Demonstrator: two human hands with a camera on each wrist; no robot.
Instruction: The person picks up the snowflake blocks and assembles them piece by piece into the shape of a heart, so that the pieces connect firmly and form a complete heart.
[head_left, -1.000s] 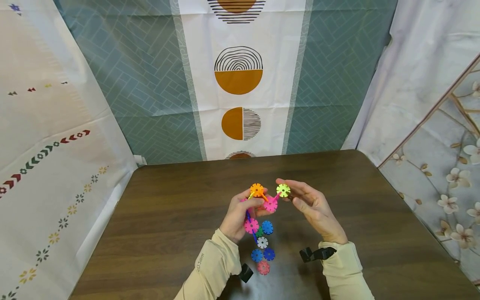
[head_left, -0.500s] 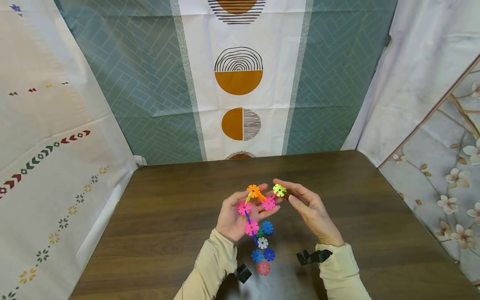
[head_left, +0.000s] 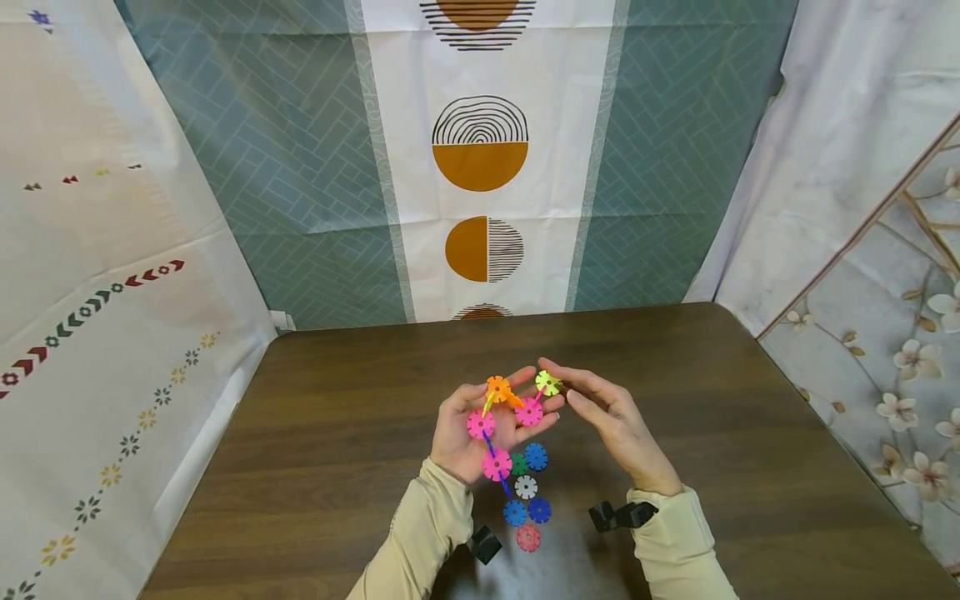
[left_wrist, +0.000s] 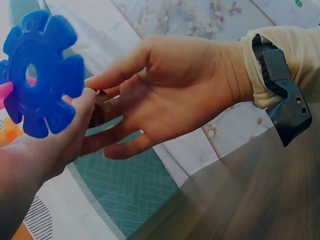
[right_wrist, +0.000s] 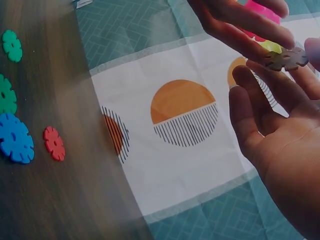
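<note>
Handling: I judge the disc chain light, as its thin, notched discs look like plastic. Treat each disc as stiff and fairly smooth; treat the slotted joints as weak points, liable to twist or part. Grasp one disc by its rim, close to a joint, and support the middle from below.

Location: the chain is raised above the tabletop, mostly beyond the white disc, its lower end left of that disc.

Hands: the left hand lies palm up beneath the chain, fingers extended. The right hand, beyond and right of the white disc, pinches a brown disc; whether their fingertips touch, I cannot tell.

Appearance: the chain zigzags through pink, blue, yellow and orange to a yellow-green disc; some discs face me, others stand edge-on.
</note>
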